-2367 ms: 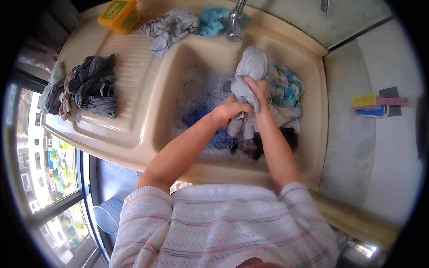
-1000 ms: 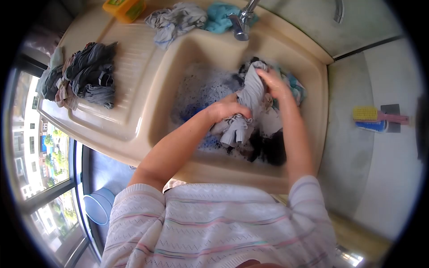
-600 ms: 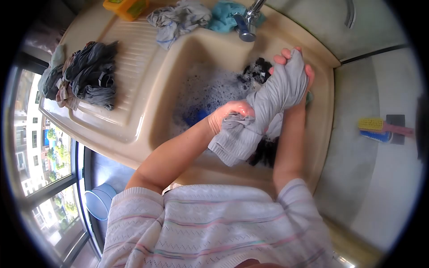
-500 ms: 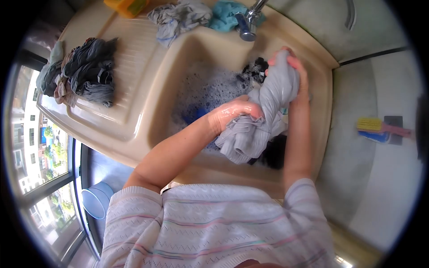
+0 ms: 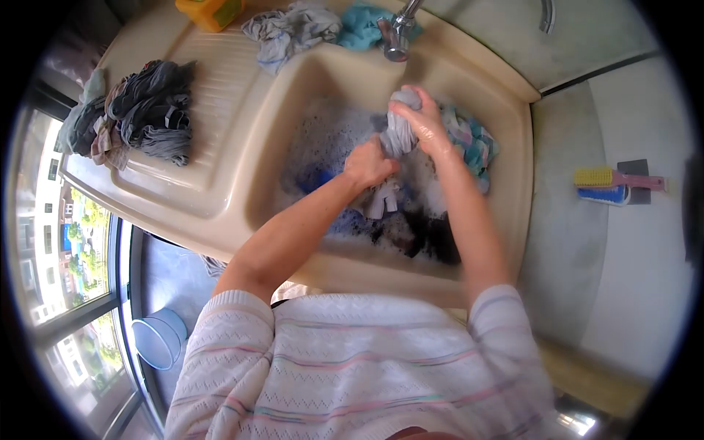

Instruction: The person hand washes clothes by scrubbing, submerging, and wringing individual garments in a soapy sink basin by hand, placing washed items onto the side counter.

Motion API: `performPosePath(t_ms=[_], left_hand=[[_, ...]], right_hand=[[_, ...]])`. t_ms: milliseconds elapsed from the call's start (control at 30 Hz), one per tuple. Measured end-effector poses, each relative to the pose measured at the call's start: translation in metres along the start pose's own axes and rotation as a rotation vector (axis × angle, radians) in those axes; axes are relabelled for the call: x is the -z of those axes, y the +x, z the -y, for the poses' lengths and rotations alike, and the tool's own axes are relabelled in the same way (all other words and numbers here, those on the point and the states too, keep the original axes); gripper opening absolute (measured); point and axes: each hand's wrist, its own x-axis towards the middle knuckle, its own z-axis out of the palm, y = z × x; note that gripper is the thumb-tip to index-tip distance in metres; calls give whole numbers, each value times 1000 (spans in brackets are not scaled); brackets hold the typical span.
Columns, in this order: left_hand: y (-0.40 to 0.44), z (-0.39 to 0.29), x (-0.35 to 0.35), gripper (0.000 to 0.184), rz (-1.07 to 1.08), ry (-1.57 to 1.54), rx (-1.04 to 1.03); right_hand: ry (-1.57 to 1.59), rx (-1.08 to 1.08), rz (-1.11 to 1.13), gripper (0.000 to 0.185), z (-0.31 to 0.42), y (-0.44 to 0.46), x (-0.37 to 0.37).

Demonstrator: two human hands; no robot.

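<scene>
A wet light grey garment (image 5: 400,136) is bunched and twisted between my two hands, over the soapy water of the beige sink (image 5: 242,158). My left hand (image 5: 370,163) is closed round its lower part, and a loose end hangs below toward the suds. Higher up, my right hand (image 5: 424,123) grips the top of the roll. Dark cloth (image 5: 433,236) soaks in the water beneath my forearms. A teal and white patterned cloth (image 5: 473,147) lies against the sink's right side, and something blue (image 5: 315,181) shows through the foam at left.
Wrung dark clothes (image 5: 154,110) lie heaped on the ribbed board at left. A grey-white cloth (image 5: 290,33), a teal cloth (image 5: 364,28) and a yellow container (image 5: 210,11) sit along the back. The tap (image 5: 397,40) overhangs the sink. Brushes (image 5: 616,180) hang on the right wall; a blue bucket (image 5: 160,337) stands below left.
Both hands have moved left and closer together with the grey garment, which is now lower and more tightly bunched. The patterned cloth at the right and more dark cloth have come into view.
</scene>
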Motion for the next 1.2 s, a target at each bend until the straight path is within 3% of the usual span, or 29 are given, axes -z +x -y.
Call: performPosePath(t_ms=[67,133,167,233,267,367,400,500,633,667,767,800,867,933,967,1033,1100,1200], left_hand=[[3,3,0,57,-3,-59,-73],[8,10,9,59,55,-222,-163],[7,9,12,60,140,-449,-142],[5,7,20,63,307,-904,-85],[11,13,24,67,466,-954,-106],[8,14,33,65,713,-1137,169],[8,14,25,71,677,-1178,105],[17,21,22,70,892,-1304,58],[13,14,30,75,924,-1586,-64],[13,13,33,69,995,-1693,-105],[6,-1,51,64,528,-1705,-67],[8,0,62,54,531,-1696,-68],[13,-2,62,46,299,-1573,-103],[7,-13,64,33,161,-1459,-123],[2,-19,61,32,96,-1235,-217],[-14,-34,49,29,-30,-776,-385],[-46,-59,39,29,-287,-119,-615],[-71,-69,15,26,-374,14,-911]], right_hand=[[145,-155,76,46,29,-10,7],[79,-81,33,46,48,-15,10],[48,-40,12,46,55,-15,11],[26,149,-55,46,72,-11,14],[5,225,-81,46,89,-11,16],[-94,465,-132,44,134,-20,18],[-134,548,-144,44,144,-25,16],[-219,773,-108,42,156,-48,4],[-13,808,-111,39,139,-67,1],[90,716,-160,36,135,-72,3],[529,382,-283,34,110,-81,14],[575,287,-294,32,98,-83,21],[658,87,-310,29,67,-84,34],[827,-284,-280,25,21,-82,40],[907,-470,-265,24,11,-82,39],[918,-622,-144,21,-2,-89,26],[876,-734,-27,20,-6,-90,19],[740,-834,138,20,-5,-83,16]])
